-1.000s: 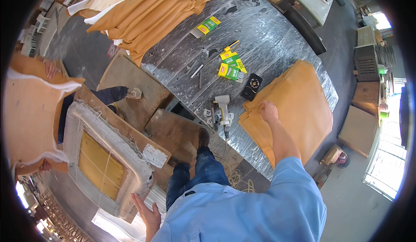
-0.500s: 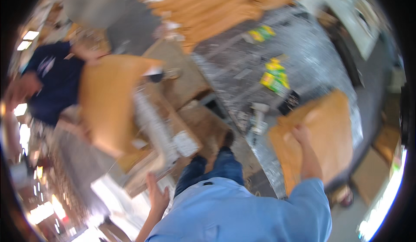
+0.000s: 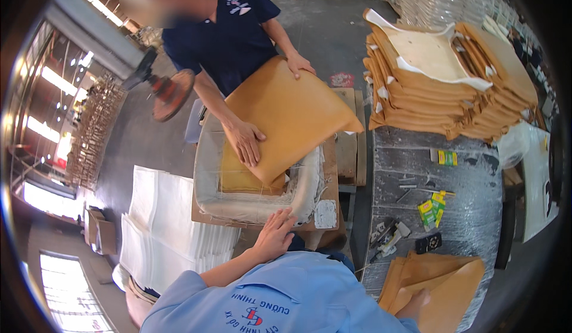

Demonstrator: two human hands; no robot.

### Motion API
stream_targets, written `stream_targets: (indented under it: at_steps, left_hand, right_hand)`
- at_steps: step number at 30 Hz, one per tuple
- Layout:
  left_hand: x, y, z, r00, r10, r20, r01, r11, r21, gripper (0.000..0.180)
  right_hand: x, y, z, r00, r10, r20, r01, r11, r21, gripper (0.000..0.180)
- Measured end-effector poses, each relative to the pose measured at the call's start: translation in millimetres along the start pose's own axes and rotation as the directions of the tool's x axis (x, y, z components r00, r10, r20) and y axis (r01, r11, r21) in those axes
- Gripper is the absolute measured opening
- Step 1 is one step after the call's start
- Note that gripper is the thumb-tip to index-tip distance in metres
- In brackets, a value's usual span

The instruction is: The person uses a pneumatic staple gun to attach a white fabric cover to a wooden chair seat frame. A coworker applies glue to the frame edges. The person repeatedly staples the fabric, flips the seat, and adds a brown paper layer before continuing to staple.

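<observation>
My left hand (image 3: pixel 275 234) rests palm down with fingers outstretched, at the near rim of a rectangular form wrapped in whitish cloth (image 3: pixel 262 205). Low on the right, my right hand (image 3: pixel 417 303) is closed at the folded flap of a tan leather-like piece (image 3: pixel 444 279); its fingertips are partly hidden and blurred. Across from me a co-worker in a dark blue shirt (image 3: pixel 238 41) holds a tan covered panel (image 3: pixel 286 118) with both hands, tilted over the form. More tan material (image 3: pixel 235 175) shows inside the form, below the panel.
On the film-covered table (image 3: pixel 387 172) lie yellow-green packets (image 3: pixel 432 211), a black box (image 3: pixel 428 243) and small tools (image 3: pixel 390 237). Behind stands a stack of tan covered panels (image 3: pixel 417 103). White sheets (image 3: pixel 161 225) are piled at the left, and a round orange-brown fan-like head (image 3: pixel 174 96) juts in.
My view has swung toward the co-worker and the form. My left hand has come up to the form's near rim. The tan piece under my right hand now looks more folded.
</observation>
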State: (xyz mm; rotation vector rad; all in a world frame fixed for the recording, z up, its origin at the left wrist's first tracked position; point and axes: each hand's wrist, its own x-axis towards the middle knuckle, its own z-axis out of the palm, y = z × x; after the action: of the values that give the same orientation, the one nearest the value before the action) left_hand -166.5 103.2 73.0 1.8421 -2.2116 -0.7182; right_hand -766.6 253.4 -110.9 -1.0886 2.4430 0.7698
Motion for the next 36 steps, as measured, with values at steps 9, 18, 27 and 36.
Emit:
stream_targets:
  at_steps: [9, 18, 27, 36]
  left_hand:
    - [-0.1, -24.0, 0.7, 0.994, 0.094, 0.054, -0.088, 0.99, -0.113, 0.06]
    - [0.8, -59.4, -2.1, 0.959, 0.266, 0.097, -0.256, 0.961, -0.101, 0.064]
    - [24.0, -106.6, -2.8, 0.82, 0.568, 0.077, -0.53, 0.802, -0.276, 0.067]
    - [19.9, -121.4, -6.7, 0.718, 0.671, 0.186, -0.656, 0.741, -0.142, 0.062]
  right_hand:
    - [-59.4, 6.3, -49.6, 0.713, 0.669, 0.21, -0.147, -0.15, 0.978, 0.043]
    - [-117.2, 0.8, -142.2, 0.664, 0.744, -0.069, 0.279, -0.162, 0.947, 0.039]
    - [-241.1, 19.0, -222.6, 0.485, 0.828, -0.283, 0.661, -0.135, 0.738, 0.037]
    - [-413.3, 65.4, -253.2, 0.22, 0.899, -0.379, 0.886, -0.021, 0.463, 0.034]
